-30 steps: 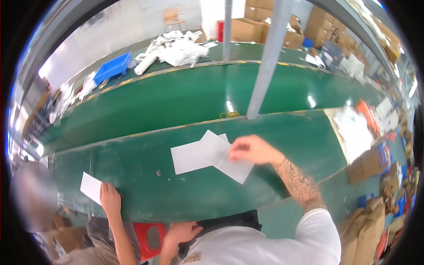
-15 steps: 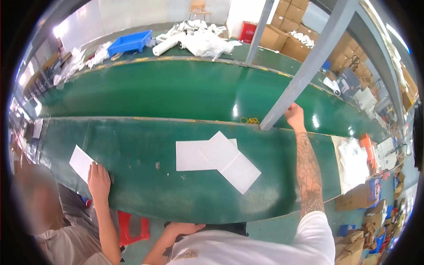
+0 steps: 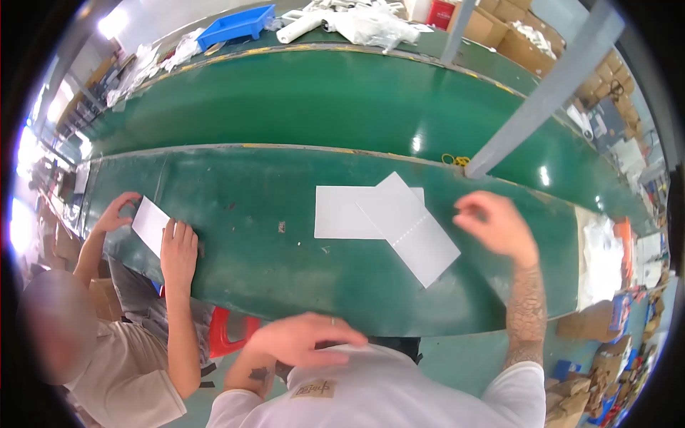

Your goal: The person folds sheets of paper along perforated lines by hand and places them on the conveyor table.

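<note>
Two overlapping white sheets lie on the green table [image 3: 285, 278]. The upper sheet [image 3: 424, 246], marked by a dotted line, is tilted across the lower sheet [image 3: 342, 212]. Just right of the sheets, my right hand [image 3: 497, 222] is raised above the table with its fingers curled; whether anything small is between them cannot be made out. My left hand [image 3: 310, 339] is at the table's front edge, close to my shirt, fingers apart and holding nothing.
At the left, a co-worker's two hands touch a white sheet [image 3: 150, 225]. A grey post [image 3: 542, 93] rises beyond the table, beside a yellow coil [image 3: 455, 160]. White bags [image 3: 599, 260] lie at the right end. A red stool [image 3: 232, 332] stands below the front edge.
My right hand has come back from beside the post toward the sheets. My left hand has lifted with its fingers spread. The co-worker's second hand has appeared at their sheet. The view has shifted.
</note>
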Demonstrator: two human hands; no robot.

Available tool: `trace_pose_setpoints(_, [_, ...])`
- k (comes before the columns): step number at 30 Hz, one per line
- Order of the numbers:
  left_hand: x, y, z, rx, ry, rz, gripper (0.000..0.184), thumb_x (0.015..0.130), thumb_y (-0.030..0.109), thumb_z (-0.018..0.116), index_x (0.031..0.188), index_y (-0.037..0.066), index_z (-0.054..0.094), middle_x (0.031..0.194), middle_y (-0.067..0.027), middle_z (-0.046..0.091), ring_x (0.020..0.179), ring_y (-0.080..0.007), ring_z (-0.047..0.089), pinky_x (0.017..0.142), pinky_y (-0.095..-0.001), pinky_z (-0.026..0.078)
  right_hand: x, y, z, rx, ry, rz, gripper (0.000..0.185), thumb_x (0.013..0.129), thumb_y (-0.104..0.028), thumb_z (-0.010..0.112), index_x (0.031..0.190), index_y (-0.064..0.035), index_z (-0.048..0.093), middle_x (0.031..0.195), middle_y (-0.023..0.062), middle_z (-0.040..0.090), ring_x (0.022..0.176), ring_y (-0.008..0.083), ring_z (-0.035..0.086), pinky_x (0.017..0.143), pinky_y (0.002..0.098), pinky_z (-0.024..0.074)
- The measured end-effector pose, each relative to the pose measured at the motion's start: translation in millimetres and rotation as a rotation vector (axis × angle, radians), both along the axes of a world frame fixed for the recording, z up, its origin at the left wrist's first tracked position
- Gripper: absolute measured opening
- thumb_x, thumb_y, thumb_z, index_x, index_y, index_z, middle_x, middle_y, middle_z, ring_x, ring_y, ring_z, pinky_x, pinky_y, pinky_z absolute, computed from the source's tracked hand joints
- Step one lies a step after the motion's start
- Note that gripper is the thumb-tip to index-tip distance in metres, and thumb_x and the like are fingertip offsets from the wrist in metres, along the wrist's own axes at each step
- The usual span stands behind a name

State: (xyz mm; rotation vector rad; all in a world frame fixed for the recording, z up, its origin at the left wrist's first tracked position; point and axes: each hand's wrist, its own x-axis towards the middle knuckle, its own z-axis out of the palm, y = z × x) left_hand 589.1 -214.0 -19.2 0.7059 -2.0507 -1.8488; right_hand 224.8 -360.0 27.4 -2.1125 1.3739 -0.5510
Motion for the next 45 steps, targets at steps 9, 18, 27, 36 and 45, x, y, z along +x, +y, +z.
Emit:
trace_pose_setpoints(9, [-47.2,-84.0,-13.8,-0.916,-0.523,0.395,0.062,0.092,0.037,0.064,0.141,0.004,0.047,0.149,-0.024,0.039,0.14,-0.0447,0.033,0.113,-0.0579,0.029,64.3,5.9,-61.2,-0.306,0.309,0.094,0.037,0.085,-0.03,0.07,0.113,-0.0067,0.063,0.118,0.0117,0.06,0.113,0.0305,0.056,0.089,0.0466,0.0447])
trace_pose_setpoints(18, [-23.4,-92.7,-3.9,-0.821,-0.845,0.333,0.07,0.091,0.055,0.058,0.139,0.004,0.05,0.152,-0.0227,0.037,0.145,-0.0422,0.027,0.112,-0.0649,0.025,49.2,6.6,-56.7,-0.154,-0.235,0.107,0.017,0.089,-0.018,0.068,0.096,-0.0026,0.066,0.095,0.0103,0.066,0.083,0.0262,0.066,0.075,0.0376,0.0533])
trace_pose_setpoints(27, [-45.8,-140.7,-7.8,-0.862,-0.826,0.521,0.058,0.092,0.036,0.063,0.135,0.0,0.05,0.146,-0.0241,0.042,0.14,-0.0404,0.034,0.112,-0.064,0.025,71.3,6.5,-73.1,-0.437,-0.173,0.177,0.007,0.084,-0.009,0.069,0.088,-0.0047,0.066,0.086,0.0078,0.066,0.078,0.0277,0.064,0.071,0.0378,0.0517])
trace_pose_setpoints(36, [-37.3,-128.2,-35.0,-0.925,-0.708,0.476,0.06,0.092,0.033,0.063,0.139,-0.001,0.047,0.15,-0.0263,0.037,0.143,-0.0433,0.029,0.114,-0.0624,0.023,71.3,2.2,-81.4,-0.374,-0.217,0.067,0.007,0.084,-0.008,0.07,0.088,-0.0042,0.066,0.086,0.0091,0.066,0.072,0.0272,0.064,0.063,0.0352,0.0525])
trace_pose_setpoints(45, [-36.5,-127.6,-38.3,-0.981,-0.713,0.458,0.059,0.092,0.034,0.063,0.136,-0.002,0.049,0.149,-0.0271,0.038,0.143,-0.0433,0.03,0.112,-0.0636,0.025,37.8,-12.3,-60.5,-0.598,-0.347,-0.198,0.003,0.085,-0.001,0.069,0.088,-0.0007,0.068,0.087,0.0097,0.069,0.071,0.0185,0.066,0.064,0.029,0.0538])
